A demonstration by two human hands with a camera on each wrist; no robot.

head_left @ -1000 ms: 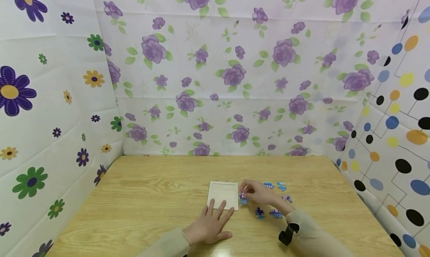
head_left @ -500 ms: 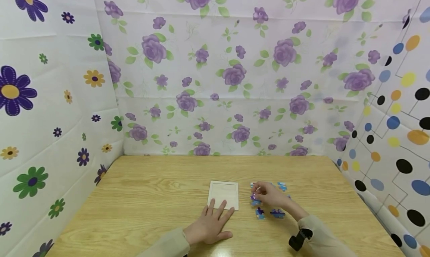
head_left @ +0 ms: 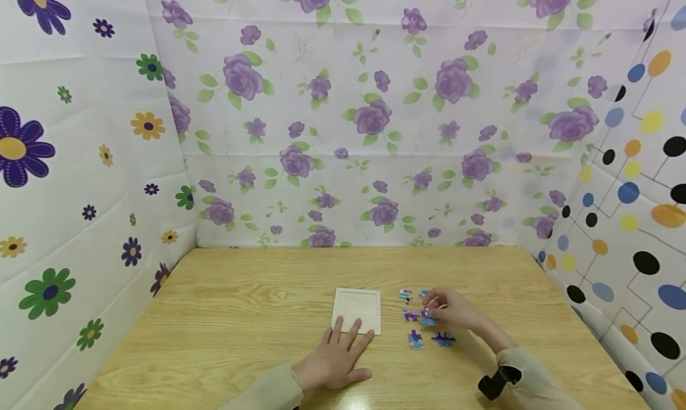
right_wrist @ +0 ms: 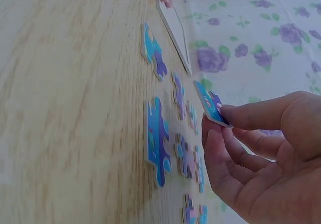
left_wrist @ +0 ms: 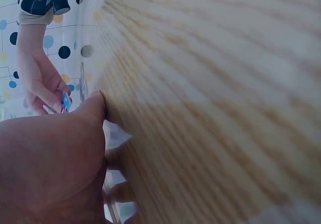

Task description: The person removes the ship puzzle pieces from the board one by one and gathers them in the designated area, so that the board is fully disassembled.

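Observation:
My left hand lies with spread, straight fingers, its fingertips on the near edge of a square, pale wooden puzzle tray. Between thumb and fingers my right hand pinches a blue and purple puzzle piece, which the right wrist view shows raised off the tabletop and tilted. Below and around it lie several loose pieces, among them a corner piece and a wider edge piece. The right hand covers part of the group in the head view.
A light wood-grain table carries everything. Behind it hangs a cloth with purple roses, with a flowered cloth at left and a dotted cloth at right. A black wrist device sits on the right sleeve.
My right hand has moved right, away from the tray, carrying the pinched puzzle piece over the loose ones. Pieces at the left of the group are uncovered. The left hand stays put.

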